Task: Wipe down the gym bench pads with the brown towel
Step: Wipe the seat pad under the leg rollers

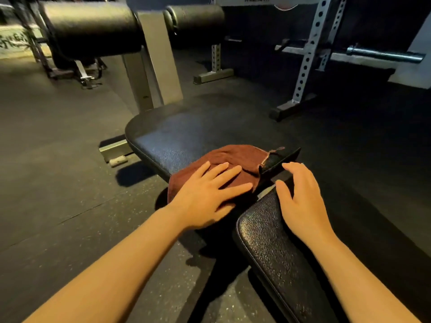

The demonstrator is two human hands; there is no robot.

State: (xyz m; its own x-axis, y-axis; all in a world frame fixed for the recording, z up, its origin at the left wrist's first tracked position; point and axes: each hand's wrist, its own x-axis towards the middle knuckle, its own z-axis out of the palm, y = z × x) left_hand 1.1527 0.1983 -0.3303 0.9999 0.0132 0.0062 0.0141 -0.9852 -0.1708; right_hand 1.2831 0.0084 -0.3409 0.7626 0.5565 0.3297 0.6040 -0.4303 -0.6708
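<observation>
The left hand (pixel 205 194) presses flat, fingers spread, on the brown towel (pixel 235 159) atop the seat pad (pixel 177 136); beside the towel, the right hand (pixel 300 199) rests loosely on the back pad (pixel 268 241).

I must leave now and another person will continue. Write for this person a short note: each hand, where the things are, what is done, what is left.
Left hand: flat, fingers straight, pressing the brown towel on the near end of the seat pad.
Right hand: relaxed, resting on the top end of the back pad, holding nothing.
Seat pad has a torn corner beside the towel.
Done: cannot tell which areas are already wiped.
Left: probably the far seat pad, the back pad and the two roller pads.
</observation>
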